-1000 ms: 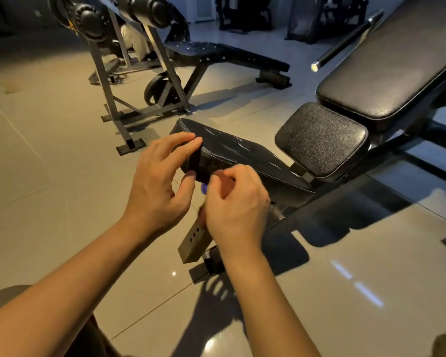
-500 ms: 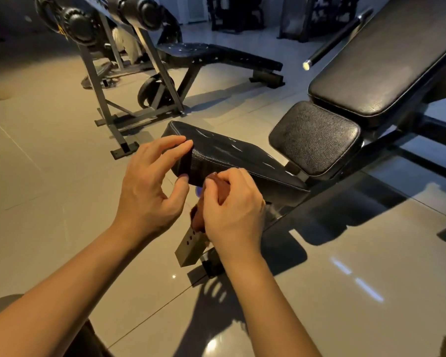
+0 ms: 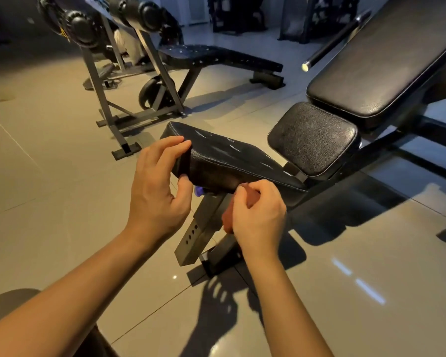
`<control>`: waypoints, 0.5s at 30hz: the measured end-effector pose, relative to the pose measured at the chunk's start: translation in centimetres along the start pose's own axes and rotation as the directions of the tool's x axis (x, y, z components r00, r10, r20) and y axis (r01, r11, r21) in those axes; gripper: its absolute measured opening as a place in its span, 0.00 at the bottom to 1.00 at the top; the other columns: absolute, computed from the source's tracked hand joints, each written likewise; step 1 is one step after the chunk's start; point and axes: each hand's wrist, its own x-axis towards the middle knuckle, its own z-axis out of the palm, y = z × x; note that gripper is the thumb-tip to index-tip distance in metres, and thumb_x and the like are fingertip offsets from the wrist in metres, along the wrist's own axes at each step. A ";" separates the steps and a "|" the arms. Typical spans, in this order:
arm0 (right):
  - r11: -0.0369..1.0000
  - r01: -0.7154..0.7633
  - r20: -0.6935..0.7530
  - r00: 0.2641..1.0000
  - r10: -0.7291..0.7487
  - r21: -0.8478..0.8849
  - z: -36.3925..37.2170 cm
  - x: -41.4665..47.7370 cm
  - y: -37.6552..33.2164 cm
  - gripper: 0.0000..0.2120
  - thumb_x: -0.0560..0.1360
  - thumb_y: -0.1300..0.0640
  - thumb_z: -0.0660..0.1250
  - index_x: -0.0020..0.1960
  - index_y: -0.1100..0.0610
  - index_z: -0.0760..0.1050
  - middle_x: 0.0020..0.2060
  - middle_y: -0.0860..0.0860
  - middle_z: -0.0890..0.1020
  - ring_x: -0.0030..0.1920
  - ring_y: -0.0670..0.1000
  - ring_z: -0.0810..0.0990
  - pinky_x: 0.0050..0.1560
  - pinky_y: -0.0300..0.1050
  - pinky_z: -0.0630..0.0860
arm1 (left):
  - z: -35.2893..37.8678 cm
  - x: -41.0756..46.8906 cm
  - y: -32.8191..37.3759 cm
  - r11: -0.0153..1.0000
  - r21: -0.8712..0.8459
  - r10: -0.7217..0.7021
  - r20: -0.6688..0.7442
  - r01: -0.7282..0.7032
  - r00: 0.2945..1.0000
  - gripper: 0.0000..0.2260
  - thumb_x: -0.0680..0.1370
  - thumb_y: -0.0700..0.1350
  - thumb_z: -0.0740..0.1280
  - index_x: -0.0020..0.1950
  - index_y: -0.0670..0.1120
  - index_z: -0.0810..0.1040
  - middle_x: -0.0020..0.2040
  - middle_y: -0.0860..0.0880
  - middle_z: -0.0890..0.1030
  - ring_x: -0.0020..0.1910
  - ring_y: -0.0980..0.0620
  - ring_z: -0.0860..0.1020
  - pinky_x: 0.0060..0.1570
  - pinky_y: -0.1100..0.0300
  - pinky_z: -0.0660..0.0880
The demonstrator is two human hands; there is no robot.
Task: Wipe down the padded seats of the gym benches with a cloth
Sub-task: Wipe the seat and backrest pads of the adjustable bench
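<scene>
The step in hand looks like wiping the near face and lower edge of the seat [image 3: 229, 155], so the cloth [image 3: 228, 220] should be pressed flat against the vinyl rather than kept balled up; a spread cloth would cover more of the pad in each pass, and long overlapping strokes from the near end toward the small square pad [image 3: 312, 137] would probably leave no streaks; the pale marks across the top of the seat suggest that surface also wants attention; the stitched seam along the edge likely traps grime and deserves a slower pass. The left hand [image 3: 155, 191] grasps the near end of the seat, its fingers laid over the top corner and its thumb against the face below, which steadies the pad; the wrist is fairly straight and the forearm reaches in from the lower left. The right hand [image 3: 258, 217] is clenched around the reddish cloth, knuckles up, just under the seat's lower edge and beside the frame post [image 3: 198, 233]; the cloth is bunched inside the fist with folds showing above and to the left; whether it touches the pad I cannot tell; a small purple thing [image 3: 198, 191] peeks out by the left thumb, and what it is I cannot say.
</scene>
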 end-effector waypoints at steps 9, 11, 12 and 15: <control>0.996 0.027 0.077 0.997 -0.033 0.079 0.6 -1.2 -1.8 0.03 0.80 0.52 0.67 0.48 0.50 0.76 0.44 0.41 0.75 0.48 0.39 0.75 0.43 0.31 0.73 | 0.9 -0.4 0.6 1.000 -0.010 -0.015 -0.005 0.015 1.000 0.28 0.75 0.47 0.69 0.74 0.45 0.70 0.72 0.48 0.70 0.70 0.51 0.67 0.70 0.61 0.66; 0.995 0.068 0.056 0.996 -0.072 0.067 0.5 -0.8 -1.3 0.03 0.80 0.52 0.67 0.48 0.49 0.75 0.43 0.40 0.76 0.49 0.39 0.75 0.43 0.29 0.72 | 0.8 -0.3 0.3 1.000 0.018 -0.010 0.002 0.010 1.000 0.28 0.75 0.47 0.69 0.74 0.45 0.70 0.72 0.48 0.70 0.70 0.50 0.67 0.69 0.64 0.65; 0.998 0.041 0.003 0.999 -0.041 0.051 0.1 -0.2 -0.2 0.04 0.80 0.53 0.68 0.47 0.48 0.75 0.43 0.41 0.76 0.49 0.40 0.75 0.42 0.28 0.70 | 0.7 -0.2 0.2 1.000 0.024 -0.007 0.005 0.007 1.000 0.28 0.75 0.47 0.69 0.74 0.45 0.70 0.72 0.48 0.71 0.70 0.50 0.67 0.69 0.64 0.64; 0.967 -0.245 -0.141 0.957 0.252 0.068 -1.7 2.7 3.8 0.06 0.78 0.55 0.69 0.45 0.47 0.74 0.42 0.43 0.77 0.46 0.45 0.79 0.39 0.37 0.71 | 0.6 -0.2 0.2 1.000 0.015 -0.001 0.000 0.001 1.000 0.27 0.75 0.48 0.68 0.74 0.45 0.71 0.71 0.48 0.71 0.69 0.50 0.67 0.68 0.64 0.65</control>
